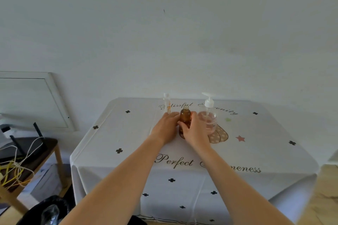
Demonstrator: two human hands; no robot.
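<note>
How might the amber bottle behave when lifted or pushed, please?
The amber bottle looks like glass: probably stiff, smooth, breakable. Its neck seems uncapped, so tilting could spill contents. Tall and narrow, it may tip if pushed.

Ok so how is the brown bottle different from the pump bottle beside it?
The amber bottle is dark brown; the pump bottle is clear. The amber bottle is shorter and slimmer, with no pump on its neck, while the pump bottle carries a white pump head. The left hand and right hand hold the amber bottle; neither grips the pump bottle. Both bottles stand upright on the tablecloth.
</note>
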